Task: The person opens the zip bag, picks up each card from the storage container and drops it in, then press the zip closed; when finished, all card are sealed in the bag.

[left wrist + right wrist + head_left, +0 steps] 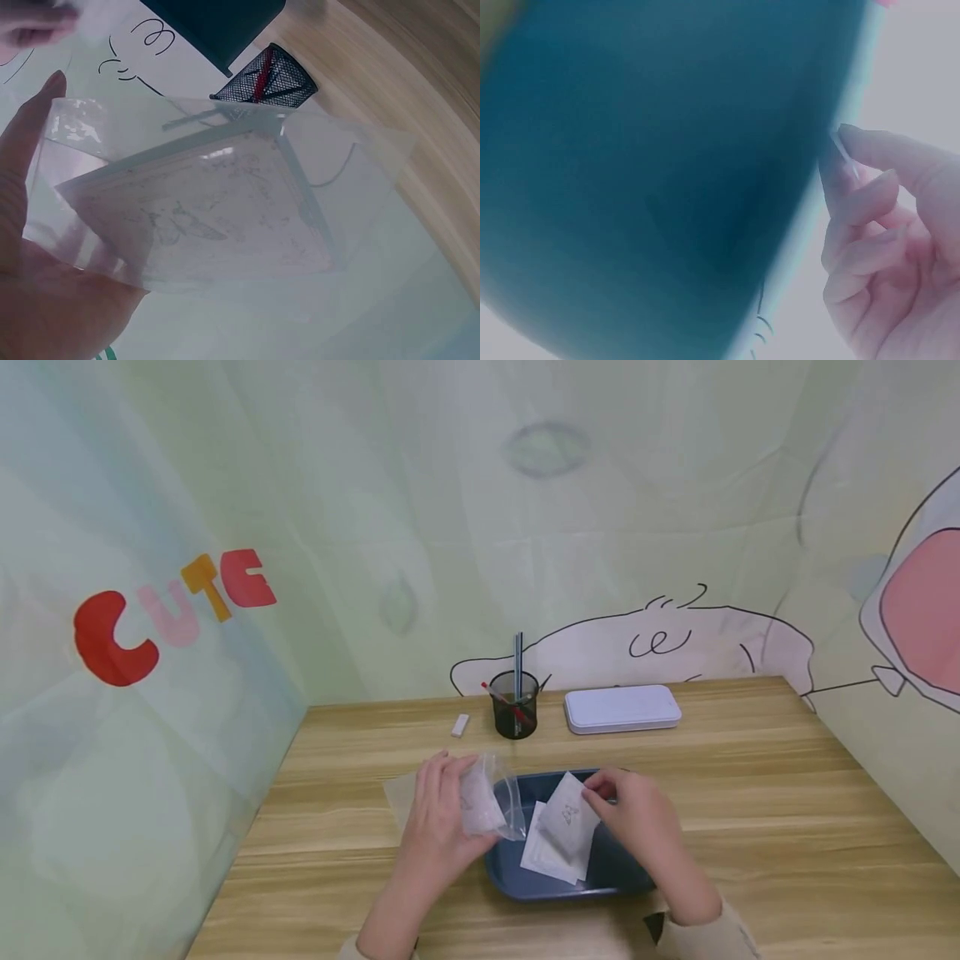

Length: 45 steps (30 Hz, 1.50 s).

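My left hand (435, 818) grips a clear plastic bag (513, 806), tilted with its open-looking end toward the tray. Inside the bag lies a flat white packet (202, 217) with faint grey drawing on it. Between thumb and fingertips, my right hand (637, 814) pinches the upper corner of a white paper packet (567, 817) with a small dark mark. That packet slants over another white packet (543, 858) in the dark blue tray (626, 872). The right wrist view shows only a thin white edge (845, 154) in the pinch, beside the tray.
Behind the tray stands a black mesh pen cup (515, 718) holding pens. To its right lies a white case (622, 708), to its left a small white block (460, 725). A printed cloth wall (420, 527) surrounds the wooden table (315, 860).
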{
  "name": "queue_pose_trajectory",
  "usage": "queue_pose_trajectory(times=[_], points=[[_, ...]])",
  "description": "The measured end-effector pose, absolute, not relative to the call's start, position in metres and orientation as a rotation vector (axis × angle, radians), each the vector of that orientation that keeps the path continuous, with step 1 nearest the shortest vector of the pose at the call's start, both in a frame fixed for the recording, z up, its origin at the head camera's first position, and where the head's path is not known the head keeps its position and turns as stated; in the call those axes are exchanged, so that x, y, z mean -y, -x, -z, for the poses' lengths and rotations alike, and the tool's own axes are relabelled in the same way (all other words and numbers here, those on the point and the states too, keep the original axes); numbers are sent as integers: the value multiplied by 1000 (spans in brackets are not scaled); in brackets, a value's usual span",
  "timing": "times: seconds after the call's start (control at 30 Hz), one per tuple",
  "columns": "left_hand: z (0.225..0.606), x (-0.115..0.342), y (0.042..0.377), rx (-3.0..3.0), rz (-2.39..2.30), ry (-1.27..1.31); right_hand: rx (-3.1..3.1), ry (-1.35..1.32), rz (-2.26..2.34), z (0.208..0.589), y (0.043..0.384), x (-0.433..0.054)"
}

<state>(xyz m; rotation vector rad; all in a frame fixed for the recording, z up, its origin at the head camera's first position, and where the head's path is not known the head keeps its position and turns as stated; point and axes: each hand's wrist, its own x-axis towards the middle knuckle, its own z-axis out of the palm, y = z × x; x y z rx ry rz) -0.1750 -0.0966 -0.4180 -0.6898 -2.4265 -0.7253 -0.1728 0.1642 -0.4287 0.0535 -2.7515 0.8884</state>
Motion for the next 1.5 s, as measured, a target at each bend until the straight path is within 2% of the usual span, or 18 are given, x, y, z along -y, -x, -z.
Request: queue_pose_trajectory(times=[0.2, 0.37, 0.67, 1.37, 1.5], points=[[418, 96, 175, 2436, 726, 686, 2508, -27, -1008, 393, 159, -167], [418, 96, 175, 2421, 716, 691, 2379, -102, -1295, 379, 152, -169], [417, 95, 175, 2431, 709, 689, 2305, -191, -1636, 383, 152, -158], [418, 93, 175, 2404, 710, 698, 2264, -191, -1780, 401, 153, -123], [417, 92, 175, 2390, 714, 712, 2296, -201, -1783, 395, 150, -113]])
